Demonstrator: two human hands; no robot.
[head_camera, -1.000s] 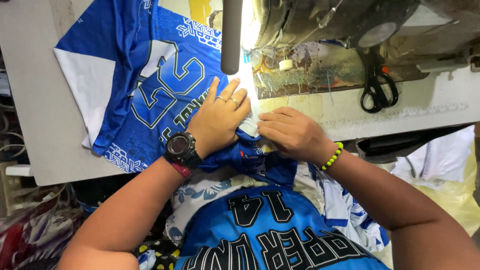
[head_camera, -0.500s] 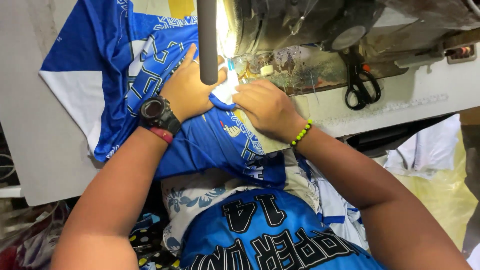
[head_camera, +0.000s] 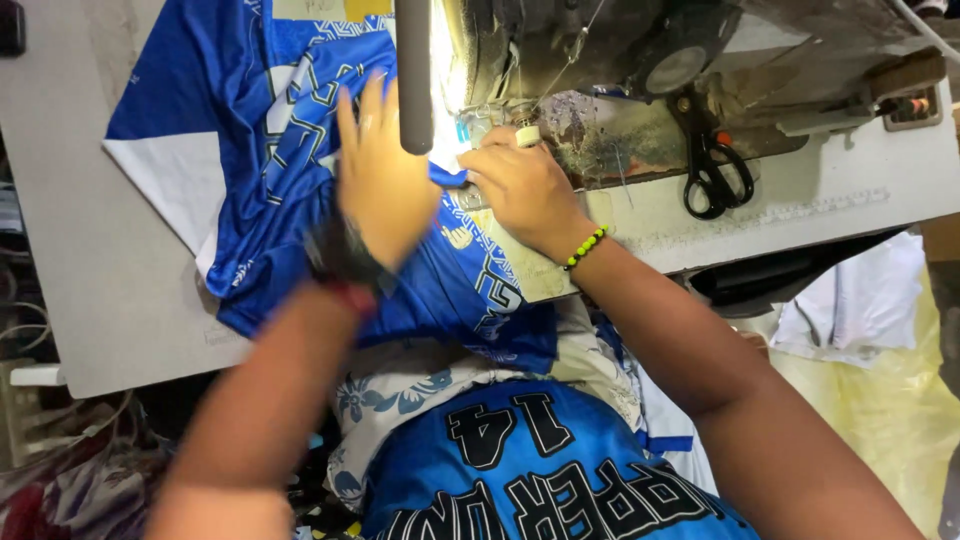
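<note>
Blue jersey (head_camera: 250, 130) on table, left hand (head_camera: 380, 185) flat – fingers spread, right hand (head_camera: 520, 185) pinching it

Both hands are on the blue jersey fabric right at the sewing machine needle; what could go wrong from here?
1. The right hand pinches the blue printed jersey fabric close under the grey sewing machine head; fingers could stray near the needle.
2. The left hand is motion-blurred, so the fabric may shift or bunch.
</note>
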